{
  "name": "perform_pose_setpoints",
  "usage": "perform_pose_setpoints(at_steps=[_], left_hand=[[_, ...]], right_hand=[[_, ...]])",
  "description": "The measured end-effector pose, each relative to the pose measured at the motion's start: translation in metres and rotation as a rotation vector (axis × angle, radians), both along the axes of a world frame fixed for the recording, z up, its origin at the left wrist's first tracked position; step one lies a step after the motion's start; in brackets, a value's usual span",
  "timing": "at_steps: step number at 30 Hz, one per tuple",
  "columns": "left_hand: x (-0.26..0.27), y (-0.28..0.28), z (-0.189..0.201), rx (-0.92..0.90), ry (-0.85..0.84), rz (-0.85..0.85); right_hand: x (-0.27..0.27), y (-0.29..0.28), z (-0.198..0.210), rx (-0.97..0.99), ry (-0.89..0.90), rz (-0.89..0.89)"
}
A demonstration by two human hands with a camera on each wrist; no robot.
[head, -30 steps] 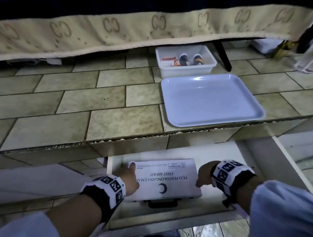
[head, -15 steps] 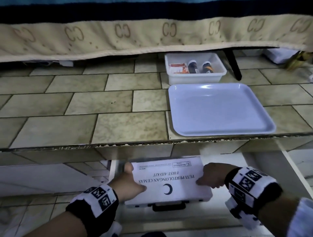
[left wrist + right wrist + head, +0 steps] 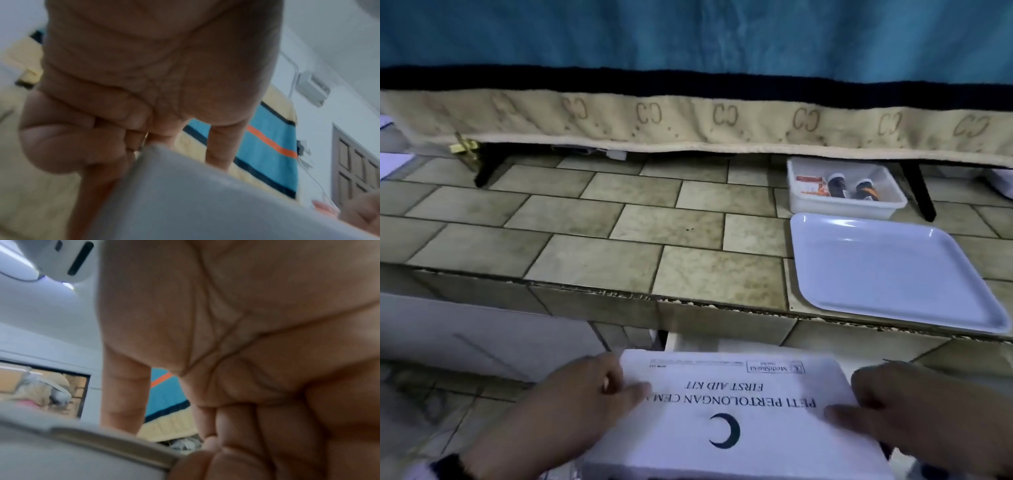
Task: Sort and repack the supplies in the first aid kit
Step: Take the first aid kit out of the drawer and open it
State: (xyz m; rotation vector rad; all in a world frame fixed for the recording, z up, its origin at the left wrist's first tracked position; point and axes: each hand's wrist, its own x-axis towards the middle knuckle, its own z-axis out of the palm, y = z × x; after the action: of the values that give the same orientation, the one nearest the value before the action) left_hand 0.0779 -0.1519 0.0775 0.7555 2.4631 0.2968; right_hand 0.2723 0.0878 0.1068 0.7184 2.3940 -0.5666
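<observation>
The white first aid kit sits between both hands, left hand gripping its left edge, right hand gripping its right edge.

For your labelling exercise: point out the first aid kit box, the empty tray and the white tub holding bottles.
first aid kit box (image 3: 736,416), head view, on its printed lid.
empty tray (image 3: 887,274), head view, on its bare floor.
white tub (image 3: 842,207), head view, on its near wall.

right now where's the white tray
In the head view the white tray lies on the tiled ledge at the right, just in front of the small white bin.
</observation>
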Motion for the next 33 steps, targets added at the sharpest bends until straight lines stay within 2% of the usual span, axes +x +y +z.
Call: perform_pose_setpoints(at_steps=[3,6,8,10,13,15,17,19,20,22,23,25,27,28,31,33], left_hand=[[-0.015,-0.02,0.029,0.127,0.033,0.127],[-0.038,-0.029,0.048,0.383,0.002,0.287],[-0.058,-0.023,0.052,0.516,0.006,0.336],[-0.08,-0.006,0.048,0.668,0.008,0.433],[-0.116,0.026,0.032,0.752,0.031,0.573],[-0.136,0.04,0.017,0.814,-0.029,0.642],[-0.149,0.048,0.004,0.91,-0.117,0.697],[-0.149,0.054,0.001,1.018,-0.204,0.709],[-0.149,0.054,-0.002,1.034,-0.207,0.695],[-0.136,0.049,-0.001,1.016,-0.029,0.633],[-0.125,0.045,0.0,1.03,0.083,0.584],[-0.093,0.032,0.0,1.061,0.198,0.42],[-0.056,0.021,-0.005,0.965,0.18,0.176],[-0.041,0.015,-0.013,0.868,0.156,0.044],[-0.011,0.003,-0.051,0.491,-0.021,-0.25],[0.003,-0.001,-0.082,0.237,-0.125,-0.442]], right_hand=[[-0.021,-0.011,0.03,0.004,0.143,-0.013],[-0.049,-0.01,0.047,0.048,0.281,-0.083],[-0.071,0.0,0.049,0.1,0.392,-0.127],[-0.097,0.012,0.046,0.049,0.487,-0.196],[-0.138,0.032,0.035,-0.111,0.609,-0.325],[-0.163,0.044,0.024,-0.24,0.641,-0.436],[-0.179,0.053,0.011,-0.223,0.626,-0.48],[-0.182,0.059,0.001,-0.069,0.611,-0.428],[-0.177,0.06,-0.001,0.013,0.644,-0.381],[-0.156,0.051,0.002,0.111,0.788,-0.295],[-0.141,0.043,0.006,0.082,0.873,-0.263],[-0.105,0.029,0.011,-0.145,0.966,-0.184],[-0.066,0.016,0.01,-0.34,0.858,-0.073],[-0.047,0.013,0.004,-0.363,0.775,-0.03],[-0.002,0.01,-0.033,-0.327,0.541,-0.064],[0.024,0.008,-0.069,-0.216,0.301,-0.049]])
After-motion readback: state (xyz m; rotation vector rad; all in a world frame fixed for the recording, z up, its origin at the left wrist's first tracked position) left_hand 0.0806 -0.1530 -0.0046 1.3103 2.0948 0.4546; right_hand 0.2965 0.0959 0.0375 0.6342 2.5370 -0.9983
